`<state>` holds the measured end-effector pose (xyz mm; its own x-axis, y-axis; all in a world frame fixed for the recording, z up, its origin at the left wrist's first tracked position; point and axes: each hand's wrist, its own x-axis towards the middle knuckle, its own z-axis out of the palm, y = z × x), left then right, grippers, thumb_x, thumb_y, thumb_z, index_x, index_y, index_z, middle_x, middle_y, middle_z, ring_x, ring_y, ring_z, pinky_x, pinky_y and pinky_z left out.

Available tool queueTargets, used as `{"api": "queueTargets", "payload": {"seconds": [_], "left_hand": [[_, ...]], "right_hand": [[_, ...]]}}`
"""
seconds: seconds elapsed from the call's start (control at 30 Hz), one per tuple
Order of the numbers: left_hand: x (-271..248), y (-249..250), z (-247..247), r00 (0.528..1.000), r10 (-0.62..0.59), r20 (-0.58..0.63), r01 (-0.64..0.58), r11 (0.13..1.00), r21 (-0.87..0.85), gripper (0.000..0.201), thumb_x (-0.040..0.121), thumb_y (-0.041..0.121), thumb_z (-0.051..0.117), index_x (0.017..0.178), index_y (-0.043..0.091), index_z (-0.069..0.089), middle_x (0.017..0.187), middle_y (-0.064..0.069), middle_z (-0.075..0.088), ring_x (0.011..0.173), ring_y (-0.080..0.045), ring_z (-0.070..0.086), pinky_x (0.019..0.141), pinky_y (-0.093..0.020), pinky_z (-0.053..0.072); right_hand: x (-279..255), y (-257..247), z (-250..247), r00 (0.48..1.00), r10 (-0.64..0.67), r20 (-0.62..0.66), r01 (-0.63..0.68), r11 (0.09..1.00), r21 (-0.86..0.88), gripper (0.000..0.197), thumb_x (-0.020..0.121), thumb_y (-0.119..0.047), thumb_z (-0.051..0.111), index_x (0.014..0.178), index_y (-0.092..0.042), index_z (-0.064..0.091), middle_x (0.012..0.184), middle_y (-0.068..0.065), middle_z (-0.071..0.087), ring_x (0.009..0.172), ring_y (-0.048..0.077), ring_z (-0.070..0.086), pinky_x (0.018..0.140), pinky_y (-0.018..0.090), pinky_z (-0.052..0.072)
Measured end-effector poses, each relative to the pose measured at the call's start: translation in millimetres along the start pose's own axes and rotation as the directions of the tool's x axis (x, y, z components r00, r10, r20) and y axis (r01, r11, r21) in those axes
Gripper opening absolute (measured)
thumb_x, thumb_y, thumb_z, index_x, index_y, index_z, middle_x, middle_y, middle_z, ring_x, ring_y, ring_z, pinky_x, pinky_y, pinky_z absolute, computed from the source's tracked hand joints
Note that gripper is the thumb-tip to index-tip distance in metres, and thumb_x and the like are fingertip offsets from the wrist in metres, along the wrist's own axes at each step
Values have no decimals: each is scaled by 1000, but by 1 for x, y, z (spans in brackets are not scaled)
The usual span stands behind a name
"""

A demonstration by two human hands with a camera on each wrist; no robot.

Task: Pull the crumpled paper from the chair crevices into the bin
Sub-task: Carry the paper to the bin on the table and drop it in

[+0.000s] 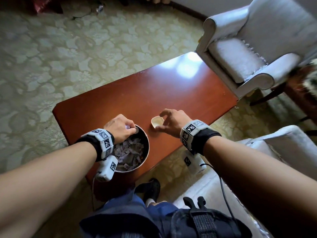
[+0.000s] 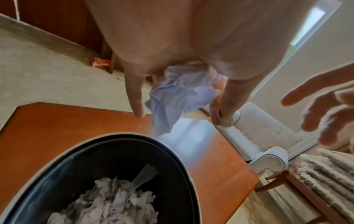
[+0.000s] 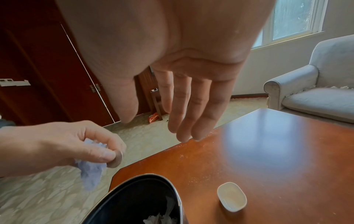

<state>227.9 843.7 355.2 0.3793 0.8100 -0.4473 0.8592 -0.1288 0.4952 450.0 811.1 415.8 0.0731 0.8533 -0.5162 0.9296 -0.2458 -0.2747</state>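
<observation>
My left hand (image 1: 122, 125) hovers over the far rim of the round metal bin (image 1: 146, 143) on the table. It holds a crumpled pale blue paper (image 2: 178, 98) in its curled fingers and pinches a small round disc (image 2: 223, 120) between thumb and finger. The paper (image 3: 90, 171) hangs below the left hand (image 3: 57, 144), just outside the bin (image 3: 134, 197). Several crumpled papers (image 1: 128, 152) fill the bin. My right hand (image 1: 169, 120) hovers open with relaxed fingers over a small white dish (image 1: 157, 121), holding nothing.
The bin and dish (image 3: 231, 196) stand on a glossy red-brown coffee table (image 1: 154, 86). A pale armchair (image 1: 240, 57) sits at the table's far right end. Another pale upholstered seat (image 1: 257, 152) is beside my right arm. Patterned carpet (image 1: 68, 57) lies to the left.
</observation>
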Motion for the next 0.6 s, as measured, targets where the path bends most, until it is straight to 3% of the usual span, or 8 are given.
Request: {"api": "queueTargets", "payload": {"seconds": [0.27, 0.33, 0.47, 0.6], "left_hand": [[-1, -20, 16, 1000, 13, 15, -13, 999, -45, 10, 86, 43, 66, 76, 43, 65, 112, 12, 52, 108, -14, 53, 95, -37, 45], [-2, -20, 15, 1000, 10, 15, -10, 1000, -20, 12, 86, 46, 65, 75, 43, 65, 111, 11, 56, 105, -16, 55, 92, -38, 47], [-2, -9, 6, 1000, -26, 17, 26, 999, 25, 17, 86, 51, 62, 83, 36, 70, 89, 11, 67, 91, -16, 63, 80, -34, 53], [3, 19, -4, 1000, -25, 7, 25, 995, 98, 18, 89, 51, 61, 86, 35, 69, 90, 9, 66, 90, -17, 61, 77, -30, 51]], "right_hand": [[-5, 0, 10, 1000, 0, 27, 1, 1000, -26, 51, 75, -57, 69, 118, -32, 57, 104, -3, 70, 95, 20, 65, 86, 34, 54], [-7, -3, 11, 999, -16, 40, 18, 999, -51, 47, 78, -52, 69, 118, -30, 59, 100, -4, 67, 92, 20, 62, 81, 28, 51], [-4, -4, 11, 998, -43, 45, 47, 995, -93, 45, 79, -50, 68, 120, -31, 59, 107, -1, 68, 94, 24, 64, 75, 28, 46], [-6, 11, 4, 998, -65, 28, 67, 993, -95, 41, 80, -49, 66, 118, -33, 58, 107, -1, 67, 94, 25, 64, 80, 32, 52]]}}
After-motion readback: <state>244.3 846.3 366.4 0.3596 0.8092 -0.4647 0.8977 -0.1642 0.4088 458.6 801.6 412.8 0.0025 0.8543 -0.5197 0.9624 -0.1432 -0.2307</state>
